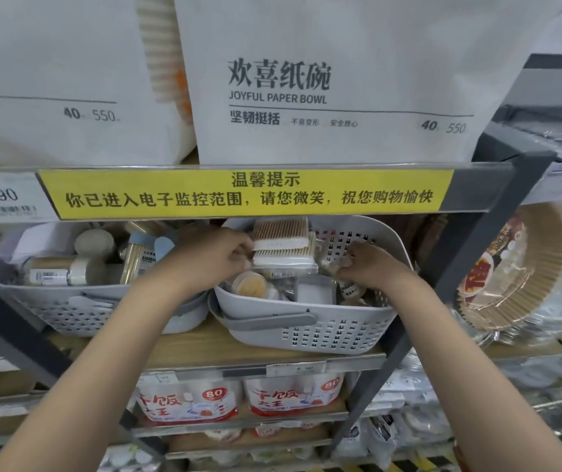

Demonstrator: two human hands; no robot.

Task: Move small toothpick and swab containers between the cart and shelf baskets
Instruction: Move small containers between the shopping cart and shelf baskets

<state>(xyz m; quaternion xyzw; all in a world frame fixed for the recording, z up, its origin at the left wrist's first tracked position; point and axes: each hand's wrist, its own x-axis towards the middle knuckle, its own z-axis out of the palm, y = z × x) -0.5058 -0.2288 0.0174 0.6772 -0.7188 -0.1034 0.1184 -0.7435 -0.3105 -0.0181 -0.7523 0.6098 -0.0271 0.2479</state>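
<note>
Two grey perforated baskets stand side by side on the wooden shelf. The right basket (327, 330) holds a clear pack of cotton swabs (281, 241), a round toothpick container (249, 284) and other small packs. My left hand (214, 257) pinches the left edge of the swab pack, which stands upright in the basket. My right hand (364, 264) reaches into the right side of the same basket, fingers curled round a small clear container that is mostly hidden. The left basket (78, 310) holds several toothpick jars (65, 270).
A yellow notice strip (245, 192) on the shelf edge above hangs low over the baskets. Big white paper bowl packs (323, 80) sit on the upper shelf. Paper plates (511, 267) lean at the right. Red-and-white packs (238, 396) fill the shelf below.
</note>
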